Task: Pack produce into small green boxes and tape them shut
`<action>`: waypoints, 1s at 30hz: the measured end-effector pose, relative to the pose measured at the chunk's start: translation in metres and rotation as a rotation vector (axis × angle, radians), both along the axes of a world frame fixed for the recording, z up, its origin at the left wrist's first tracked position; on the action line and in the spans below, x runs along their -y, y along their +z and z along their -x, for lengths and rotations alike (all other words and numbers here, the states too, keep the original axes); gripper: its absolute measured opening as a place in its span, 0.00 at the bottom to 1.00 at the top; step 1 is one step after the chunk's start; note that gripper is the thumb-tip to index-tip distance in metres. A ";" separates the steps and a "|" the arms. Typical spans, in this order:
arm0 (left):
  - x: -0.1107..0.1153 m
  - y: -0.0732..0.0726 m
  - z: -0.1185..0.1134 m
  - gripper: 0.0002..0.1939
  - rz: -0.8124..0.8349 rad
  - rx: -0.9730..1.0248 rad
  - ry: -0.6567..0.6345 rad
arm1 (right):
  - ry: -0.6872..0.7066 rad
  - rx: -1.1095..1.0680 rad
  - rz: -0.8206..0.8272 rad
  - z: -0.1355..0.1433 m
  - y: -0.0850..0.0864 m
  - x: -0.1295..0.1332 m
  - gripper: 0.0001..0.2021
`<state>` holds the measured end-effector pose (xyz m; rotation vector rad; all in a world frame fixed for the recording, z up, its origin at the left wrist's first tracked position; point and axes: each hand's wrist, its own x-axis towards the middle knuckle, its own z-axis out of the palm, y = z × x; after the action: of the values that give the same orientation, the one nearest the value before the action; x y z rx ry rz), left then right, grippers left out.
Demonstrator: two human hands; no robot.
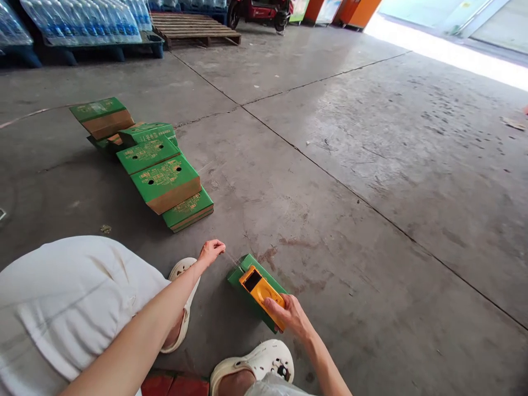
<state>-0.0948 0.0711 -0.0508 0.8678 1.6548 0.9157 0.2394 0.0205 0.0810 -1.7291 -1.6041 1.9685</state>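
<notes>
An orange handheld device [261,291] with a dark screen is in my right hand [292,316], its thumb resting on the front face. Beneath the device lies a narrow green box [246,264] on the floor. My left hand [212,251] is pinched closed to the upper left of the device. A thin, pale strand runs from its fingertips toward the device's top end; what exactly the fingers grip is too small to make out.
Flattened green cartons [165,179] lie on the concrete floor [330,236] ahead to the left. Wrapped bottles [86,22] and a wooden pallet [193,26] stand farther back. Two white clogs [268,357] are close below my hands, near red blocks [177,385].
</notes>
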 end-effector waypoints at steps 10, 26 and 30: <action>0.016 -0.031 -0.043 0.10 0.075 0.005 -0.029 | -0.018 -0.044 0.011 -0.003 -0.007 0.002 0.30; 0.040 -0.020 -0.050 0.43 0.027 -0.361 -0.400 | -0.019 -0.016 -0.010 0.001 0.002 0.003 0.29; 0.021 0.009 -0.028 0.50 -0.136 -0.080 -0.587 | -0.026 -0.008 0.009 0.001 0.003 0.002 0.30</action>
<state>-0.0663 0.0500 -0.0418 1.4030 1.2951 0.5890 0.2385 0.0190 0.0839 -1.7335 -1.5650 1.9713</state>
